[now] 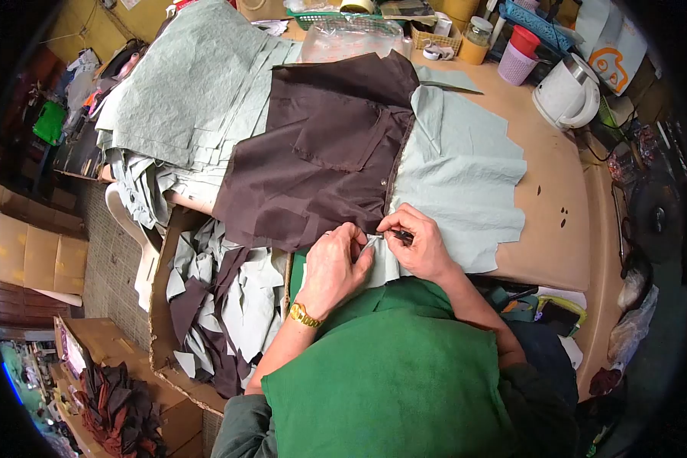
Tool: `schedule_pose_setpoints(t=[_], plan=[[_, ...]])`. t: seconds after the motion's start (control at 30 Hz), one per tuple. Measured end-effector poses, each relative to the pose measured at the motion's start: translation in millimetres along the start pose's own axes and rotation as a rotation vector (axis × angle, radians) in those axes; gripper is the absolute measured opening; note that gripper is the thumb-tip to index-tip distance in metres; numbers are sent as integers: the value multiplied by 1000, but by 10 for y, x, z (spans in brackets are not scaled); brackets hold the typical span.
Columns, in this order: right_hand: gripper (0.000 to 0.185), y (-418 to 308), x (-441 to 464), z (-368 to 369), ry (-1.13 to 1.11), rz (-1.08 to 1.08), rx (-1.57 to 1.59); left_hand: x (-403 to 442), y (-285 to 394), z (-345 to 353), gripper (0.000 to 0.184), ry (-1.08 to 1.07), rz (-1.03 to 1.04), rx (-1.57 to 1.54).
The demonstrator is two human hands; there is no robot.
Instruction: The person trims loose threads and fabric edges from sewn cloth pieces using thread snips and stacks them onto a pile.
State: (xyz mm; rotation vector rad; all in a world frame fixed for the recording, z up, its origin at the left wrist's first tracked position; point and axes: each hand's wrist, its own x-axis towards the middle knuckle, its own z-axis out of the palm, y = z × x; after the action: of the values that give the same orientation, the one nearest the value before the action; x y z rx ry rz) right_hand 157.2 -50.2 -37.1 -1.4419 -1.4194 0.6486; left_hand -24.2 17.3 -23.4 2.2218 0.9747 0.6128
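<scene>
A dark brown fabric piece (313, 183) with a patch pocket lies on the table, joined along a seam to a pale grey-green fabric piece (458, 179). At the near end of that seam, my left hand (332, 263) pinches the edge of the pale fabric between thumb and fingertips. Close beside it, my right hand (422, 243) is closed around a small dark tool (403, 236), its tip by the same edge. Fingers cover most of the tool, so its kind cannot be made out.
A stack of pale fabric pieces (198, 84) lies at the left. Below it stands a cardboard box (160, 328) of fabric scraps. A white kettle (565, 91), a lilac plastic cup (517, 65) and a jar (475, 42) stand at the back right of the tan tabletop (549, 229).
</scene>
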Motion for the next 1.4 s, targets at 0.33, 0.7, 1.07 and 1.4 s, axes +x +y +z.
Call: schedule_pose_setpoints(t=[0.33,0.7,1.07,1.4], plan=[[15,2,-13,0,45,-85,-16,-1,76,-19,17,57,-3,-141],[20,-77,-5,18,40,-243,-134,-13,135,-75,19,81,0,-68],[17,-75,129,-17,-4,-558,-511,-11,139,-99,14,65,-36,18],[9,-48,185,5,-74,-661,-615,-2,51,-42,14,64,-19,22]])
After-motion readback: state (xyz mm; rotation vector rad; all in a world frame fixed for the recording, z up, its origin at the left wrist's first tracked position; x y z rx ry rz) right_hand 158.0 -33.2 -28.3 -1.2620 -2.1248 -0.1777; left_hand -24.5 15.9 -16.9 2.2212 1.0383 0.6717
